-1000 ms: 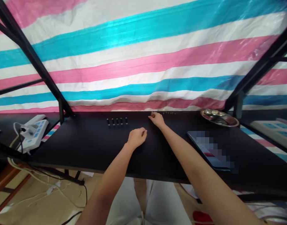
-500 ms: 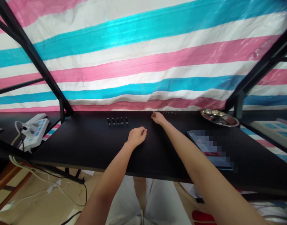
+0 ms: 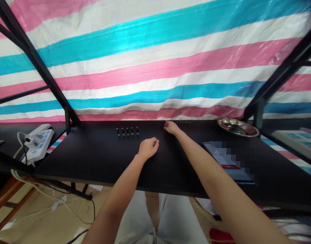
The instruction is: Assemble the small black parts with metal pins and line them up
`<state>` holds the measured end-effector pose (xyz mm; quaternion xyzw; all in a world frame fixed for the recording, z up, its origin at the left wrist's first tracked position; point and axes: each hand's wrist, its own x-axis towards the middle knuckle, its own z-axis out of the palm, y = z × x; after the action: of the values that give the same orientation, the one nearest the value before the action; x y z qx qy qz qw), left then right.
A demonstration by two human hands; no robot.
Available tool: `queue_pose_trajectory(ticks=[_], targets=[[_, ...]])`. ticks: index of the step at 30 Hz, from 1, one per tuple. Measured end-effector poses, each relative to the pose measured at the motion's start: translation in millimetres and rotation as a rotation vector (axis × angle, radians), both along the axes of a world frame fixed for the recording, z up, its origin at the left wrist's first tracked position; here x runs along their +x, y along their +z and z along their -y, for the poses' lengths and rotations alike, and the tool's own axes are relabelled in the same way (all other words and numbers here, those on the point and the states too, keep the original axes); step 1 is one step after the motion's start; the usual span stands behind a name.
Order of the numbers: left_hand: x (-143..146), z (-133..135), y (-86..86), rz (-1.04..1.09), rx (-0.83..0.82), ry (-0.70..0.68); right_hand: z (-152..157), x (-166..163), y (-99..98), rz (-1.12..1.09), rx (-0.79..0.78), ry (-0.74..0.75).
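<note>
My left hand (image 3: pixel 148 148) rests on the black tabletop (image 3: pixel 94 154) with its fingers curled. Whether anything is inside them is hidden. Farther back, my right hand (image 3: pixel 171 127) is closed in a pinch near the table's far edge. A tiny pale speck shows at its fingertips, too small to name. Just right of that hand lie several tiny light-coloured pieces (image 3: pixel 183 122) in a loose row. To the left of my left hand, several small black cylinders (image 3: pixel 127 131) with silvery ends are lined up.
A shiny metal plate (image 3: pixel 238 128) sits at the back right. Nearer me lies a tablet-like device (image 3: pixel 227 166), partly blurred out. White power strips (image 3: pixel 40 146) with plugs are at the far left. Black frame bars (image 3: pixel 52 86) rise on both sides before a striped sheet (image 3: pixel 155 71).
</note>
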<state>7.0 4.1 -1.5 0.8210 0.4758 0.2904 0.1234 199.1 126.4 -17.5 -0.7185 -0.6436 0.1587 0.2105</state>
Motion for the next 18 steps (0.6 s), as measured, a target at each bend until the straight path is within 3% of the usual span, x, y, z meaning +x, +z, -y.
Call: queue_pose_trajectory(ticks=[6, 12, 18], targets=[[1, 0, 0.4, -0.022, -0.006, 0.036, 6, 4, 5.4, -0.024, -0.032, -0.003], [-5, -3, 6.1, 0.003, -0.056, 0.300, 28, 9, 14.3, -0.017, 0.033, -0.017], [-12, -8, 13.3, -0.009, -0.114, 0.461, 79, -13, 22.2, -0.240, 0.386, -0.151]])
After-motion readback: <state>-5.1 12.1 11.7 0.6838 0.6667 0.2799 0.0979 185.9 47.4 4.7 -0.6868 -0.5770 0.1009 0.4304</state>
